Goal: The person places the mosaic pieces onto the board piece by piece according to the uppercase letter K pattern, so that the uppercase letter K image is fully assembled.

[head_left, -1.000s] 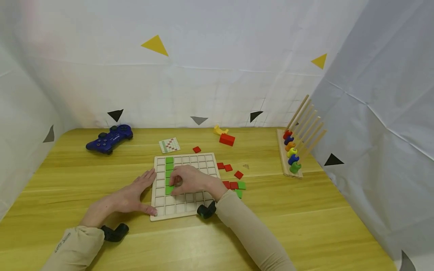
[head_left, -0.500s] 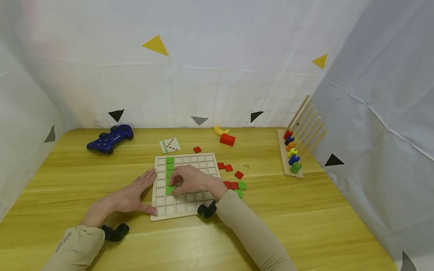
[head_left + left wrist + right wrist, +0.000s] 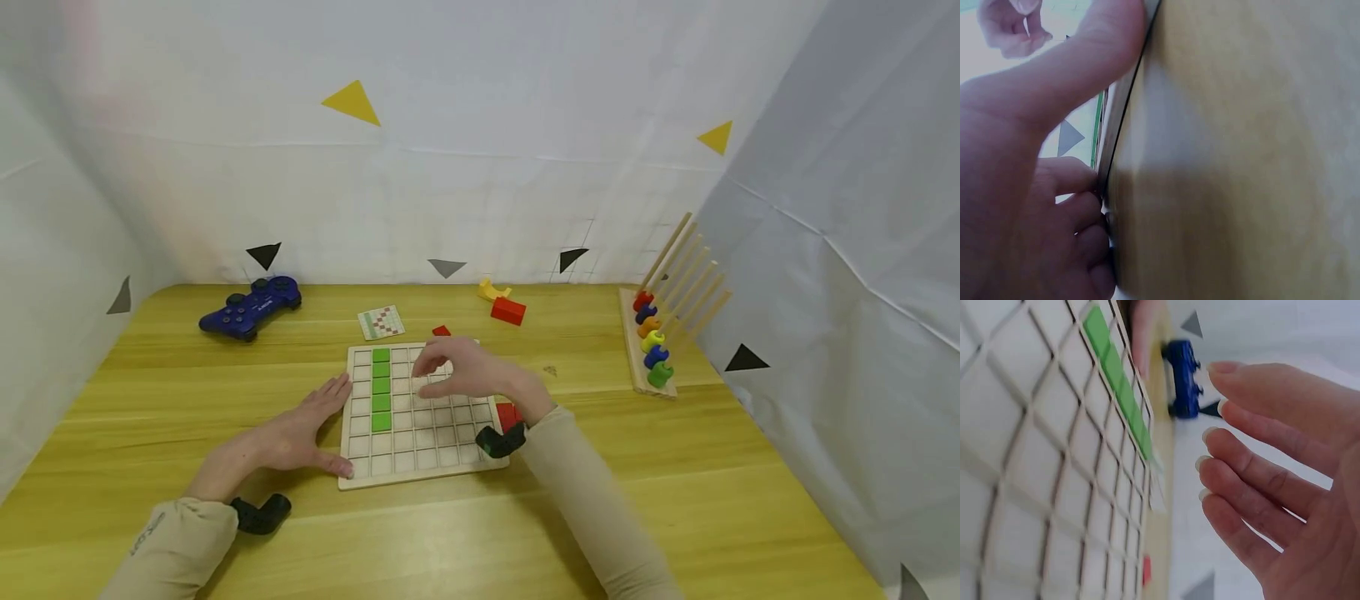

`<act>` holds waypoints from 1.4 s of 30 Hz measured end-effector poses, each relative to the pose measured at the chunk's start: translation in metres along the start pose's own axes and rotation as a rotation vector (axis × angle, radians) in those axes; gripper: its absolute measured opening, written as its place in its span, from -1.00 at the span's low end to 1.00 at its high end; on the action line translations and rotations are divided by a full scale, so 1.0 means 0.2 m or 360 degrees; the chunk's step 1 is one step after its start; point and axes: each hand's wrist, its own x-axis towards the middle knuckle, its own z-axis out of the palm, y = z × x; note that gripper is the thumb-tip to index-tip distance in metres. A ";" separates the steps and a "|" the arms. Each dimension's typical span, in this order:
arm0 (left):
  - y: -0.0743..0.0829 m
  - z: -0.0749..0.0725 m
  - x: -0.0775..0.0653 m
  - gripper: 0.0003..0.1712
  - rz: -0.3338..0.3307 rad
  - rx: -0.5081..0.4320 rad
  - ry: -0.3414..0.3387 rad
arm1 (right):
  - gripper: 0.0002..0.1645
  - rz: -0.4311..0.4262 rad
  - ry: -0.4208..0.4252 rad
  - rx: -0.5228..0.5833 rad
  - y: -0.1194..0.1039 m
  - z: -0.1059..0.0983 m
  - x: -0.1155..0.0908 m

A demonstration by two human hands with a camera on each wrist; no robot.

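A wooden grid board (image 3: 405,440) lies on the table, with a column of green square tiles (image 3: 381,386) set in its second column from the left. My left hand (image 3: 300,429) rests at the board's left edge, fingers spread and thumb on the near left corner. Over the middle of the board hovers my right hand (image 3: 468,371), its fingers loosely bent and thumb apart. In the right wrist view nothing shows between the right fingers (image 3: 1241,459). Red tiles (image 3: 508,415) lie right of the board, partly hidden by the right wrist and arm.
A small pattern card (image 3: 381,322) and a red tile (image 3: 441,331) lie behind the board. Farther back are a red block (image 3: 508,312) and a yellow curved piece (image 3: 493,291). A blue game controller (image 3: 251,308) lies back left; a peg rack (image 3: 637,358) with coloured beads stands right.
My right hand has lifted off the lower green tiles and moved right, uncovering the whole green column. Its arm now hides most loose tiles. The left hand has stayed at the board.
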 end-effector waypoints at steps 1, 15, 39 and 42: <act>0.00 0.00 0.00 0.47 0.0002 0.0004 0.0000 | -0.69 0.0020 0.0009 0.0018 0.02 -0.02 -0.03; 0.01 0.00 0.00 0.47 0.0023 0.0002 -0.0003 | -0.67 0.0156 0.0149 -0.0036 0.31 -0.25 -0.47; 0.00 0.00 -0.01 0.46 0.0021 -0.0003 -0.0003 | -0.65 0.0452 -0.0011 -0.0133 0.48 -0.26 -0.71; 0.00 0.00 -0.01 0.46 0.0023 -0.0007 -0.0001 | -0.65 0.0428 -0.0023 -0.0144 0.48 -0.24 -0.69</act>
